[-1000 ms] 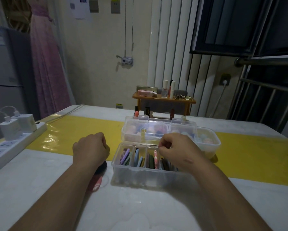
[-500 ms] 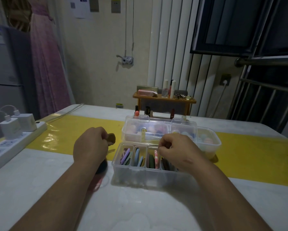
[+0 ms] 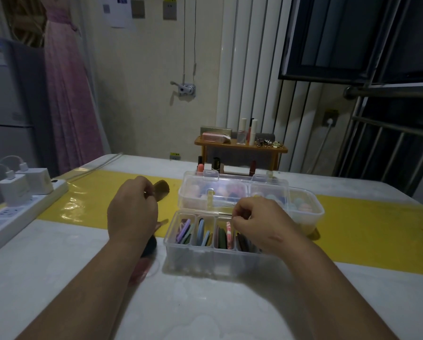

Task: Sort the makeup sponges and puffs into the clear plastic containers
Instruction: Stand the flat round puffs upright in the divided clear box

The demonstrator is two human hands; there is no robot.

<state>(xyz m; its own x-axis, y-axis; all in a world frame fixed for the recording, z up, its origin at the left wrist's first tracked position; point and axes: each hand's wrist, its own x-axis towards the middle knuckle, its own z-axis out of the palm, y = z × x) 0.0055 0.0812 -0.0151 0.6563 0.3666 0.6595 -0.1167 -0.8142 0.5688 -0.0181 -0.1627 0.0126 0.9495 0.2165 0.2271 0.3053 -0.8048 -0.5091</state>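
Observation:
A clear divided container sits at the table's middle, with several flat coloured puffs standing on edge in its compartments. Behind it stands a closed clear box holding rounded sponges. My left hand is raised left of the containers and pinches a brown puff above the yellow strip. My right hand hovers over the divided container's right compartments, fingers curled; whether it holds anything is hidden. A dark puff and a pink puff lie on the table under my left forearm.
A white power strip with chargers lies at the table's left edge. A small wooden shelf with cosmetics stands behind the table, with lipsticks below it. A yellow strip crosses the white table.
My left hand has lifted off the table with the brown puff pinched in its fingers, moving up and forward. My right hand stays over the divided container.

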